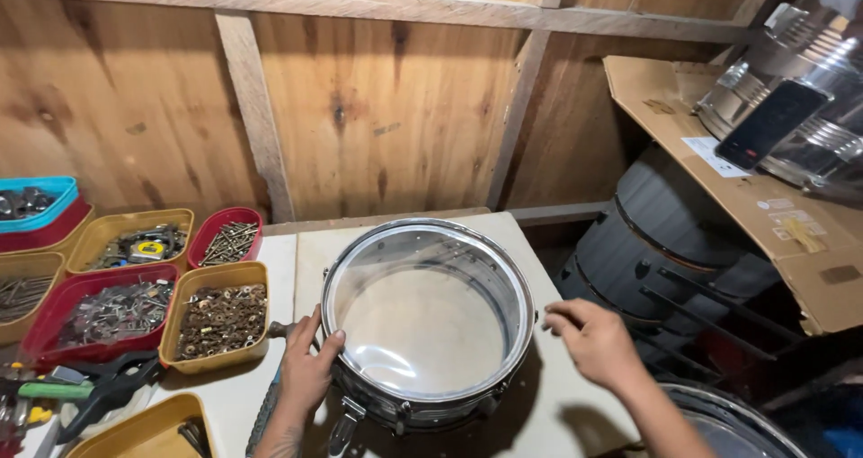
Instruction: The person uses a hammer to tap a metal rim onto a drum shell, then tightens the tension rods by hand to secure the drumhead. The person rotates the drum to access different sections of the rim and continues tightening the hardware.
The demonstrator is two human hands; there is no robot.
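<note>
A round metal snare drum point(428, 323) with a clear head and chrome rim lies flat on a pale table point(557, 404). My left hand point(307, 366) rests on the drum's near-left rim, fingers curled over the hoop. My right hand point(591, 339) hovers just right of the drum's right edge, fingers bent and apart, holding nothing. Chrome lugs and a lever show on the drum's near side.
Yellow and red trays of screws point(228, 239), washers point(221, 319) and metal parts point(112, 314) line the left. A green-handled clamp point(85, 391) lies below them. Dark drum shells point(665, 242), cardboard point(764, 206), a phone point(771, 124) and metal shells point(809, 71) fill the right. A wooden wall stands behind.
</note>
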